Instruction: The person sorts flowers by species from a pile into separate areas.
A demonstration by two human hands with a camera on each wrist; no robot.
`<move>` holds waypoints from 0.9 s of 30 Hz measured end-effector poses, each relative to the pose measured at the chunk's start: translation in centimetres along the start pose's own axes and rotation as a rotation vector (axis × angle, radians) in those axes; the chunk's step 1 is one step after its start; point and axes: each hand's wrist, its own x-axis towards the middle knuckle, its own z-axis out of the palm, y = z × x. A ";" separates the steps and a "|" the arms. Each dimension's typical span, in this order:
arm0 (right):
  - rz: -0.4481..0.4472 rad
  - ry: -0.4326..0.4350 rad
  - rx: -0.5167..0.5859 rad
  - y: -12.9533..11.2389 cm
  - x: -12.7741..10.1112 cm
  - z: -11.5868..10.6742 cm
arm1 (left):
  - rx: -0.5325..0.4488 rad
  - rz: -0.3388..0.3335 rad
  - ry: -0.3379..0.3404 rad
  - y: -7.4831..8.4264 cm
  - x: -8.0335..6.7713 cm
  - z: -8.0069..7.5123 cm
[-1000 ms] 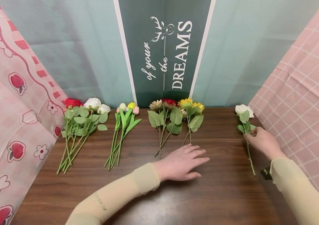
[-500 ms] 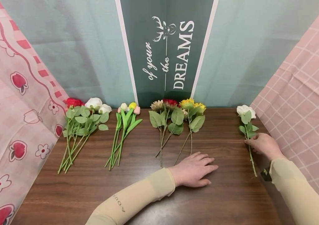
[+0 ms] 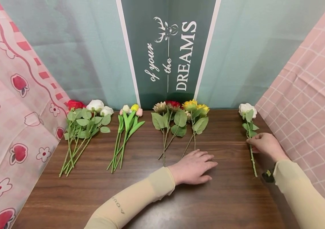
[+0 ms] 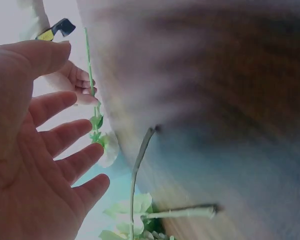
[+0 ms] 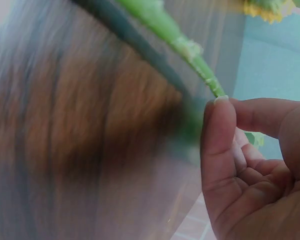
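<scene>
**Pinching the white rose by its stem**

Right hand pinches the white rose mid-stem between thumb and fingertips, at the table's right edge; left hand lies flat and relaxed on the wood, holding nothing. To do this well, I judge the pinch should stay below the leaves, so the bloom stays uncrushed. Left of the rose lie the sunflowers, farther left the tulips, farthest the mixed roses.
</scene>
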 end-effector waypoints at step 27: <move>-0.258 -0.086 0.897 -19.8 -1.2 15.7 | -1.366 -0.504 0.259 -7.1 -7.9 0.2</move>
